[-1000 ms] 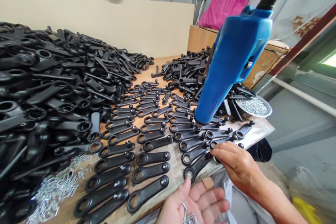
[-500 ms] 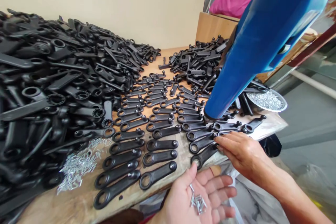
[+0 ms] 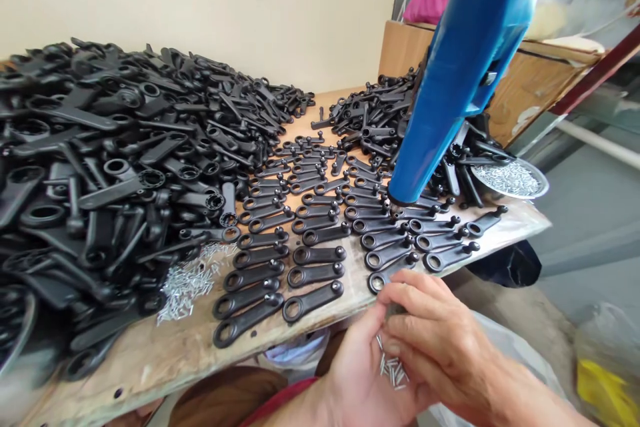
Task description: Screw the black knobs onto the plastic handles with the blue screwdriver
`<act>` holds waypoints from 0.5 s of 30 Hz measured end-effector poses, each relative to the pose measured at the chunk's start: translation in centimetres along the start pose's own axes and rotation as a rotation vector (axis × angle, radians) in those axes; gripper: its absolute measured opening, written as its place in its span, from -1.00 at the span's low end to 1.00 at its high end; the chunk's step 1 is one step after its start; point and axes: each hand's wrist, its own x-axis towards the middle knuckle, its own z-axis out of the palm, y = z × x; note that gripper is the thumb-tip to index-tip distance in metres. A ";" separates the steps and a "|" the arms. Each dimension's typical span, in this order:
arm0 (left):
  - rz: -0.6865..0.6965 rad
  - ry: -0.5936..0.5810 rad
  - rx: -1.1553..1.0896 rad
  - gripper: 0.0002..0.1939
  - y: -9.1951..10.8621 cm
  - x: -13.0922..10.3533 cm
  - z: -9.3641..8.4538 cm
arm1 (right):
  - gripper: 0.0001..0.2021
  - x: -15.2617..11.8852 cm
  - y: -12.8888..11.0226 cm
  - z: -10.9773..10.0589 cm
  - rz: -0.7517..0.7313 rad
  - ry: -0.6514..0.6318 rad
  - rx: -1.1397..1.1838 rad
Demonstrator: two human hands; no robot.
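My left hand point(image 3: 345, 363) is turned palm up at the bottom middle, cupping several small silver screws point(image 3: 393, 372). Over that palm lies my right hand point(image 3: 440, 337), its fingers bent together and its thumb among the screws; what is between its fingertips, if anything, is hidden. Just beyond both hands a black plastic crank handle point(image 3: 387, 273) lies at the board's near edge, partly covered by the right fingers. Rows of similar handles point(image 3: 315, 300), each with a ring end and a small knob end, extend away across the board, several with a silver screw showing in the knob.
A blue electric screwdriver point(image 3: 433, 100) hangs tip down over the right rows. A big heap of handles point(image 3: 125, 140) covers the left, a smaller heap point(image 3: 380, 107) the back. Loose screws point(image 3: 185, 287) lie front left; a metal bowl point(image 3: 543, 192) of screws stands right.
My right hand has left the handle at the near edge and come down onto my left palm. My left fingers, spread before, are now mostly covered. The view has shifted slightly.
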 end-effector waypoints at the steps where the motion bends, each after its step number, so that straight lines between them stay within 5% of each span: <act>1: -0.001 0.036 -0.001 -0.44 -0.1 0.0 0.1 | -0.77 -0.2 0.0 0.3 0.008 0.025 -0.027; 6: -0.029 0.161 0.008 -0.38 -0.3 0.1 -0.1 | -0.83 -1.4 -0.1 3.2 0.073 0.134 -0.066; 9: -0.039 0.128 -0.021 -0.39 -0.2 0.2 -0.5 | -0.84 -2.2 -0.2 5.1 0.187 0.240 -0.016; 15: -0.082 0.057 -0.219 -0.55 0.0 0.0 -0.6 | -0.88 -3.4 -0.1 5.2 0.318 0.201 0.147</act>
